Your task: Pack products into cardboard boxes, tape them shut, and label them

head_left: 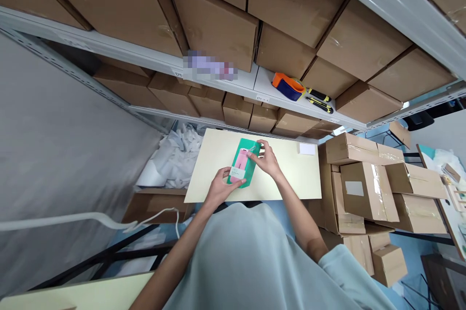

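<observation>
Holding the green box (249, 172) aslant at the middle of the surface (296, 176), with the pink item (241, 160) already on its face, a pale band (237, 172) across the lower end and a cord (251, 147) at the top; looks largely put together, but impossible to judge any remaining work from this view. Grasping the lower end with the fingers of the left hand (220, 187), and the upper right edge with those of the right hand (268, 161), thumb included. Farther out, surrounded by a white box (307, 148), crumpled paper (174, 154), cartons (367, 191) and a shelf (262, 87) bearing a tape dispenser (289, 89) and cutters (320, 105).
</observation>
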Tool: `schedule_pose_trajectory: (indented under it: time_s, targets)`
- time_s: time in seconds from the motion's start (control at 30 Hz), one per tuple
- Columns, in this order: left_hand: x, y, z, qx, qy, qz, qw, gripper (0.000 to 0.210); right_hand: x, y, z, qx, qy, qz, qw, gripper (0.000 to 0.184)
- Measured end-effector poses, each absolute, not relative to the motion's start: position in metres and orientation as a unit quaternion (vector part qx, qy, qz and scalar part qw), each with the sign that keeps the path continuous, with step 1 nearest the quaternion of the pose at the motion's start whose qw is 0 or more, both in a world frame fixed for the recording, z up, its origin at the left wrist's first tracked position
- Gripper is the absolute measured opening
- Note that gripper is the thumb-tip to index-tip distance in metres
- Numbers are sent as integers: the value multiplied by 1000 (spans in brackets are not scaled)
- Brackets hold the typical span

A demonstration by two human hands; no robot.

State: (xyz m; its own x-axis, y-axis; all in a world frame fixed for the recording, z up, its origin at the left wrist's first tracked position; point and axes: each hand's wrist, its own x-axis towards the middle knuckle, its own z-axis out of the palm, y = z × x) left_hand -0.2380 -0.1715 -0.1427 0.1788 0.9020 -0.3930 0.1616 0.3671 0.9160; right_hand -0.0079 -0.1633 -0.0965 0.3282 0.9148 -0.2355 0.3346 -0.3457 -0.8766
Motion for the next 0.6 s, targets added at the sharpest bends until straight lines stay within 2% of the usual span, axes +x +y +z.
schedule_pose_trajectory:
  time_s: [0.1, 0.2, 0.37, 0.47, 0.6]
  targets:
    - [-242, -174, -141, 409, 537, 302, 673, 76, -2, -159, -98, -693, -423, 421, 406, 65]
    - [-247, -171, -146, 271, 531, 298, 745, 58, 0, -160, -97, -636, -424, 466, 446, 61]
    - [-248, -160, -161, 138, 542, 285, 778, 23, -2, -171, -92, -587, -480, 462, 460, 59]
    - [-245, -152, -169, 123, 553, 274, 777, 15, -7, -182, -87, -589, -532, 413, 448, 52]
    - [-239, -136, -176, 123, 562, 288, 765, 13, -16, -204, -84, -587, -643, 269, 412, 37]
